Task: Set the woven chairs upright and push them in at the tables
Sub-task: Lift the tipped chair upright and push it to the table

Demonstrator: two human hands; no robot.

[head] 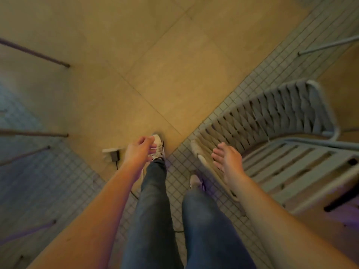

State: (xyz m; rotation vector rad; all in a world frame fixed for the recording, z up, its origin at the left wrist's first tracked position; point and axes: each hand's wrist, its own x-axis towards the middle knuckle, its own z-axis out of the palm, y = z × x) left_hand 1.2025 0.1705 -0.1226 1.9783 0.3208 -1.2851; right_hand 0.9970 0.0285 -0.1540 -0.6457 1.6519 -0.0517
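Right hand (pixel 227 159) fingers spread wide and empty just beside the near edge of the woven chair (pixel 262 117), which lies tipped at right; left hand (pixel 138 150) loosely curled, empty; best grip is probably the frame rail, not the weave.

We are looking down at a floor (pixel 155 61) of large tan tiles crossed by small-tile bands. A woven chair (pixel 272 121) is standing at three o'clock; a dark plug (pixel 115 156), probably a charger, is lying at seven.
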